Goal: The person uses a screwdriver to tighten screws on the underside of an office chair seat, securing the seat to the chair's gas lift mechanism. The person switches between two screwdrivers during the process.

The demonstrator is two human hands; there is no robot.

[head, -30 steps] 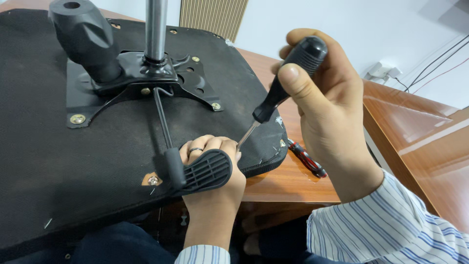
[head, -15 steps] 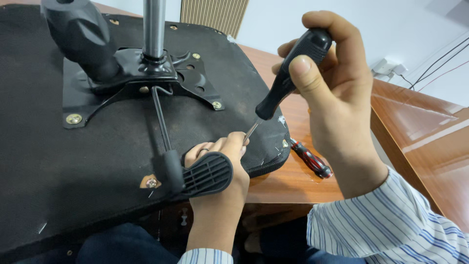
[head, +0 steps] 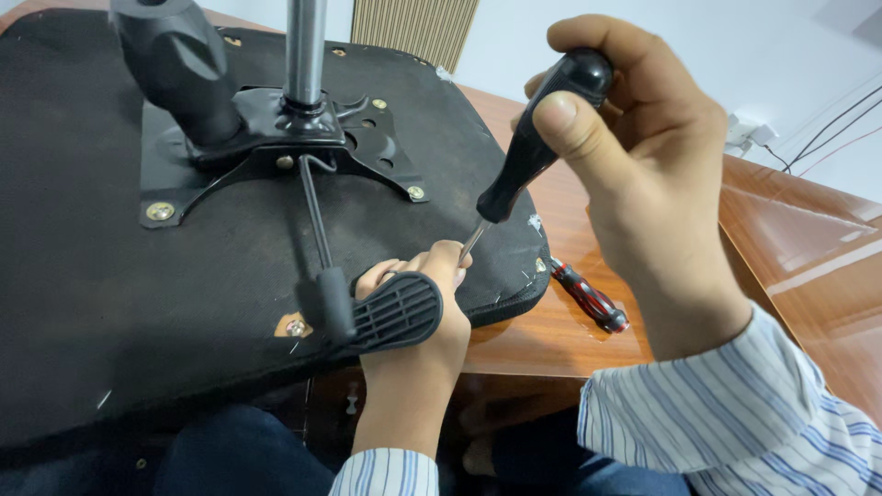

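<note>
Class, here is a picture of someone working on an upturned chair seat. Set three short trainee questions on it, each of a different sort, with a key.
1. True or false: the right hand grips the black-handled screwdriver.
2. Where does the left hand rest?
A. on the steel column
B. by the ribbed black lever paddle, at the screwdriver's tip
C. on the red-and-black tool
3. Fill in: the spare red-and-black tool lies on the wooden ____, right of the seat base.

Key: 1 true; 2 B; 3 table.
</note>
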